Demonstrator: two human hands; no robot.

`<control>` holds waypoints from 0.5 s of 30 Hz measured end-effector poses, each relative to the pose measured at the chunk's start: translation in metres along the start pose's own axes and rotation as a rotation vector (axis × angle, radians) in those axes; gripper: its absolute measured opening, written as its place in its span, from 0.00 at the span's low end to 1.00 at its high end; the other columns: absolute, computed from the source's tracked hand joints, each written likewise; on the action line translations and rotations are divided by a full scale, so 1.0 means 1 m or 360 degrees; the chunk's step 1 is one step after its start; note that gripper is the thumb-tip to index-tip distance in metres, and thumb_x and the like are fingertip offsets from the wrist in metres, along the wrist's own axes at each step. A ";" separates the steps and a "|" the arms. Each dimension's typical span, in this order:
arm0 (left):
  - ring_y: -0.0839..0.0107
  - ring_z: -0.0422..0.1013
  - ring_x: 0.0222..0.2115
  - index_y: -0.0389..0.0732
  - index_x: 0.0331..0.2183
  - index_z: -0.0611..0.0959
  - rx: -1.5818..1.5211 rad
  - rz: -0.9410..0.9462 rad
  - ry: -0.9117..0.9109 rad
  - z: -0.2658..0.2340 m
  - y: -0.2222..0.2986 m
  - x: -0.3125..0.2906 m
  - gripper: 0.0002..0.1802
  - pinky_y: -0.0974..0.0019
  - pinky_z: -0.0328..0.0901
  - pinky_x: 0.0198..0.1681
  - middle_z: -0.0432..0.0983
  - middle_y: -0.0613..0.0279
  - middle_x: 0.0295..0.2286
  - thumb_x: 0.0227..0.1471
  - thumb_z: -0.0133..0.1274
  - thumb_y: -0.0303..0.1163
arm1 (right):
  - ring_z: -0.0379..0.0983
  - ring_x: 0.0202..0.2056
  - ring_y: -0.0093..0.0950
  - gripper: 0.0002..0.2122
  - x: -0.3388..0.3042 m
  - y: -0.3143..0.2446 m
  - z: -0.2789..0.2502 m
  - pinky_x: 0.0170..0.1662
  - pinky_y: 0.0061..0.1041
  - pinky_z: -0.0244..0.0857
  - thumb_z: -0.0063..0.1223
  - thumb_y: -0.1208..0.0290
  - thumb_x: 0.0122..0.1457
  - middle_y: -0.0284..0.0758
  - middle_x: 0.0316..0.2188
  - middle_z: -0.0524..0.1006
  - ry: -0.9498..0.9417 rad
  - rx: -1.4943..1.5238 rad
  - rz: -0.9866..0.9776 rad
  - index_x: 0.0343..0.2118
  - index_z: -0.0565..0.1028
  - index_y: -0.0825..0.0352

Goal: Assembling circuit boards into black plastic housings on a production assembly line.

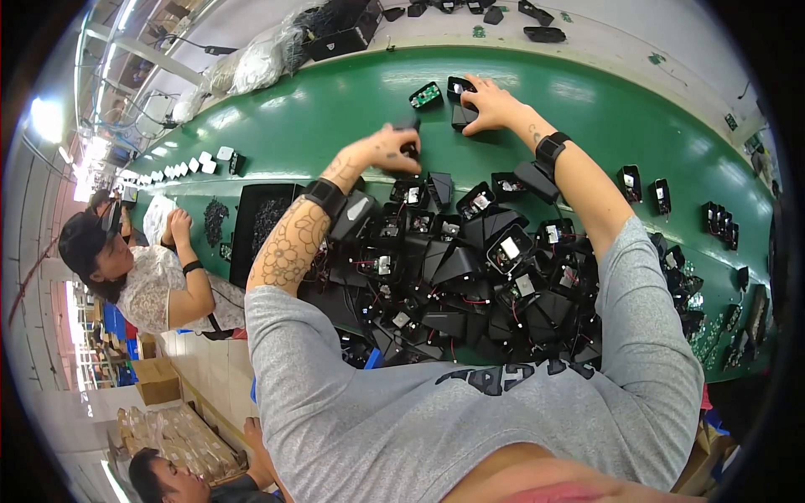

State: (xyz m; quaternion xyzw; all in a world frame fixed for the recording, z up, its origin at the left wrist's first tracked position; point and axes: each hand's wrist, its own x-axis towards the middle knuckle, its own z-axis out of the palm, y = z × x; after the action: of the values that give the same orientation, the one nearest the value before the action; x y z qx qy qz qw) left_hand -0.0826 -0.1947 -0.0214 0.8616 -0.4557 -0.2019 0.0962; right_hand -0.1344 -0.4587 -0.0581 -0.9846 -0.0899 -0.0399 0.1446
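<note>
My left hand (391,151) is curled around a black plastic housing (408,125), which its fingers partly cover. Farther right, my right hand (493,104) grips another black housing (460,119) on the green bench, thumb at the near side and fingers over the far side. Behind that one, an open black housing (458,86) with a pale part inside sits close to my fingertips. Between the two hands lies an open housing with a green circuit board (426,95). Nearer my body is a large heap of black housings (449,264), many with wires and silvery parts.
A black tray (243,220) of small dark parts stands left of the heap. White square pieces (208,162) line the green bench (570,88) at far left. Several open housings (662,194) sit to the right. A co-worker (151,272) works at the left.
</note>
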 end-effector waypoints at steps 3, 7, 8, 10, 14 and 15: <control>0.53 0.66 0.35 0.48 0.39 0.73 0.0041 0.0028 -0.0005 0.015 0.001 -0.004 0.24 0.57 0.64 0.39 0.70 0.50 0.28 0.36 0.62 0.37 | 0.58 0.53 0.46 0.24 0.003 0.005 0.001 0.52 0.41 0.62 0.63 0.54 0.35 0.42 0.57 0.58 0.0009 -0.0035 0.0048 0.34 0.73 0.64; 0.53 0.67 0.34 0.47 0.39 0.72 0.0104 0.0019 0.0091 0.003 0.018 -0.023 0.24 0.57 0.64 0.38 0.70 0.50 0.27 0.35 0.60 0.33 | 0.60 0.50 0.45 0.24 -0.007 -0.010 -0.012 0.50 0.39 0.62 0.64 0.54 0.34 0.45 0.52 0.60 -0.0164 -0.0010 -0.0021 0.32 0.75 0.67; 0.53 0.67 0.33 0.46 0.38 0.72 0.0067 0.0103 0.0202 -0.006 0.011 -0.026 0.23 0.58 0.64 0.37 0.70 0.49 0.27 0.35 0.59 0.33 | 0.61 0.48 0.45 0.25 -0.008 -0.012 -0.015 0.50 0.38 0.61 0.65 0.54 0.34 0.46 0.50 0.60 -0.0282 -0.0023 -0.0058 0.33 0.75 0.68; 0.54 0.67 0.30 0.45 0.38 0.73 -0.0006 0.0057 0.0369 -0.026 0.027 -0.033 0.22 0.58 0.65 0.34 0.69 0.49 0.26 0.35 0.58 0.32 | 0.61 0.48 0.45 0.26 -0.021 -0.006 -0.018 0.50 0.37 0.61 0.65 0.54 0.34 0.46 0.48 0.60 -0.0318 0.0051 -0.0080 0.34 0.76 0.69; 0.55 0.69 0.31 0.44 0.39 0.73 0.0100 -0.0065 0.0061 -0.031 0.030 -0.063 0.22 0.58 0.66 0.37 0.72 0.49 0.27 0.37 0.57 0.33 | 0.61 0.47 0.40 0.29 -0.054 -0.001 -0.023 0.47 0.32 0.61 0.64 0.50 0.37 0.43 0.48 0.59 -0.0371 0.0380 -0.0075 0.35 0.76 0.72; 0.54 0.71 0.30 0.44 0.41 0.73 0.0126 -0.0196 -0.0174 -0.025 0.027 -0.066 0.22 0.58 0.66 0.38 0.73 0.49 0.28 0.38 0.56 0.33 | 0.61 0.47 0.38 0.29 -0.063 0.002 -0.024 0.46 0.30 0.61 0.64 0.49 0.38 0.42 0.48 0.59 -0.0405 0.0553 -0.0038 0.34 0.76 0.74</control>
State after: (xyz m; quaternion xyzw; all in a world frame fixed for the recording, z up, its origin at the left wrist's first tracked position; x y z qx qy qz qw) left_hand -0.1253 -0.1556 0.0276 0.8787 -0.4142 -0.2359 0.0244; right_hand -0.1968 -0.4778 -0.0422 -0.9408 -0.1245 0.0992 0.2993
